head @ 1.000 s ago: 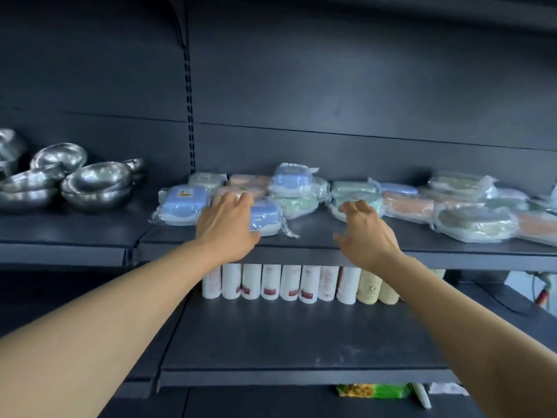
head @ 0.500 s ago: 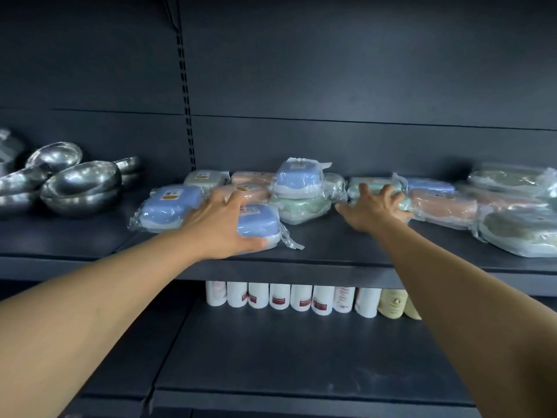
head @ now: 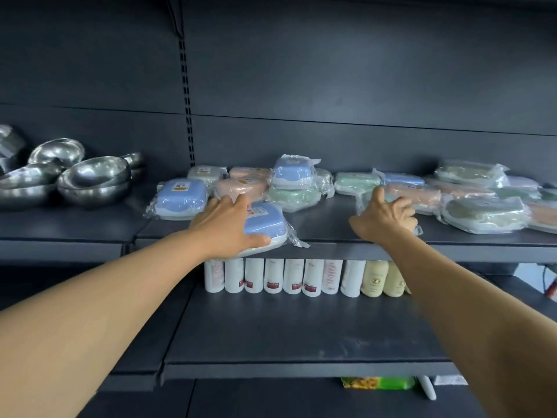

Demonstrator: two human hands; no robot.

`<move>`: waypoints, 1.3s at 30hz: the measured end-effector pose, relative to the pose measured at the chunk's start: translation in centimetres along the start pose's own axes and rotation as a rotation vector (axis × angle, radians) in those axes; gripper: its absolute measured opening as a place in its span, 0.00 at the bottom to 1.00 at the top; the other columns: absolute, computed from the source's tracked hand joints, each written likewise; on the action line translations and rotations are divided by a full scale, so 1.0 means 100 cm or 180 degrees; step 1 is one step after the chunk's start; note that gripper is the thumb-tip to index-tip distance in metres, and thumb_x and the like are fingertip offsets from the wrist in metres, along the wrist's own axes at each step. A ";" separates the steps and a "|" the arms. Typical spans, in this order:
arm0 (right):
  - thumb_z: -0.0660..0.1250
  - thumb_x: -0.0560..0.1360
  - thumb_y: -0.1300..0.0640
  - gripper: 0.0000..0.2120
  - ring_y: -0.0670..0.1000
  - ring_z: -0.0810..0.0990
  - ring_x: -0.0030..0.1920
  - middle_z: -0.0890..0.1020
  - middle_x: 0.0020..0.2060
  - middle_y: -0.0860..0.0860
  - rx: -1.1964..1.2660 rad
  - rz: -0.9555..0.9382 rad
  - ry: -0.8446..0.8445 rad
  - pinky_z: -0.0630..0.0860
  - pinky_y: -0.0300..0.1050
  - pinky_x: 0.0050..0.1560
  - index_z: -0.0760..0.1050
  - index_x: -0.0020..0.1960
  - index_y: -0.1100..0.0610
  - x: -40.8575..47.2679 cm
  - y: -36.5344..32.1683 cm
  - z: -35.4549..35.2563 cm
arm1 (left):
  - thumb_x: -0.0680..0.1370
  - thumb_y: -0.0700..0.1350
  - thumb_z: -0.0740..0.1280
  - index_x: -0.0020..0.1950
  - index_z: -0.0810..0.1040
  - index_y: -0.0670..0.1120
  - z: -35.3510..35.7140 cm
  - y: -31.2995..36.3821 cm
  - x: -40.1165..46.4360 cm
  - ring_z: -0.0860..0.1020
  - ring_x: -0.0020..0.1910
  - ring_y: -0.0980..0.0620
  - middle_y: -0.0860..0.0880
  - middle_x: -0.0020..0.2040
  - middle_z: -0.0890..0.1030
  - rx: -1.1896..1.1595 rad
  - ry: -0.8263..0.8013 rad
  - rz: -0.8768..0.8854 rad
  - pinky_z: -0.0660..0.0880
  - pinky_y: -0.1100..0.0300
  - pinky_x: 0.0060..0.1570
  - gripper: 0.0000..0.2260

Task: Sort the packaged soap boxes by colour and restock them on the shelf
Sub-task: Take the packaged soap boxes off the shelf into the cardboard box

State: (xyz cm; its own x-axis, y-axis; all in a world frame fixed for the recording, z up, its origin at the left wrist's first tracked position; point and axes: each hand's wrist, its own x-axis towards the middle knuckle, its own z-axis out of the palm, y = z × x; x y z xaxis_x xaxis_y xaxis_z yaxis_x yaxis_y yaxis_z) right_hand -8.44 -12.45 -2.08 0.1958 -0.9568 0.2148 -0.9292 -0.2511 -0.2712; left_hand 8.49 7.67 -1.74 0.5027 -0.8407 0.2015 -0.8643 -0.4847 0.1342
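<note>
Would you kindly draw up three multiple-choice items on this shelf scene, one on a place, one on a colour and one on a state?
1. Where do the steel bowls stand?
A. left of the soap boxes
B. on the lower shelf
C. right of the soap boxes

2. What colour is the soap box under the left hand?
A. pink
B. green
C. blue

3. What is the right hand doing?
A. hanging empty below the shelf
B. closing on a wrapped soap box
C. holding a bottle

Answers: 1 A, they fill the neighbouring bay to the left. 2 C, its lid shows blue beside the fingers. 3 B, its fingers curl around the wrapper.
</note>
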 end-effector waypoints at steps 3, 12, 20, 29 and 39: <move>0.67 0.71 0.48 0.37 0.68 0.66 0.63 0.61 0.65 0.70 -0.0036 0.0023 -0.0105 0.67 0.56 0.61 0.51 0.72 0.53 -0.017 0.014 -0.016 | 0.69 0.68 0.65 0.68 0.62 0.50 0.000 0.000 -0.024 0.66 0.65 0.45 0.46 0.66 0.68 -0.0016 0.0211 0.0115 0.70 0.50 0.55 0.35; 0.68 0.68 0.44 0.36 0.64 0.65 0.64 0.68 0.63 0.62 0.0567 -0.0556 0.0142 0.66 0.55 0.60 0.59 0.71 0.54 -0.142 0.030 -0.030 | 0.65 0.66 0.70 0.63 0.65 0.50 0.020 -0.029 -0.108 0.70 0.57 0.47 0.50 0.57 0.70 -0.0611 -0.0073 -0.0058 0.73 0.50 0.52 0.33; 0.69 0.69 0.48 0.36 0.61 0.62 0.66 0.64 0.68 0.57 0.0279 -0.1129 -0.0698 0.64 0.53 0.64 0.58 0.73 0.51 -0.254 0.064 0.053 | 0.64 0.60 0.73 0.61 0.65 0.48 0.136 -0.061 -0.189 0.73 0.55 0.45 0.47 0.58 0.72 -0.0859 -0.1031 -0.0674 0.75 0.50 0.52 0.32; 0.70 0.68 0.46 0.38 0.57 0.63 0.66 0.65 0.67 0.54 -0.0164 -0.1282 -0.2040 0.65 0.50 0.65 0.57 0.73 0.51 -0.311 0.126 0.213 | 0.63 0.66 0.72 0.61 0.66 0.46 0.294 -0.059 -0.278 0.73 0.58 0.44 0.47 0.61 0.73 -0.0947 -0.1774 -0.1474 0.74 0.51 0.52 0.36; 0.71 0.66 0.47 0.40 0.55 0.63 0.66 0.65 0.66 0.52 -0.0429 -0.1731 -0.3149 0.66 0.52 0.64 0.57 0.73 0.48 -0.343 0.185 0.394 | 0.68 0.62 0.71 0.64 0.66 0.41 0.466 -0.042 -0.348 0.73 0.60 0.42 0.42 0.61 0.75 -0.1027 -0.1799 -0.2559 0.71 0.55 0.53 0.35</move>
State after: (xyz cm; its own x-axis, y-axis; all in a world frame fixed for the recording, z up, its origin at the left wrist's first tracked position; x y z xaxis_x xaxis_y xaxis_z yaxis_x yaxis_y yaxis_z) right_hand -20.00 10.00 -51.40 0.6895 -0.4365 -0.5779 -0.6597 -0.7078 -0.2525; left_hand -6.06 27.68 -54.56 0.7773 -0.3284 -0.5367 -0.1894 -0.9355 0.2982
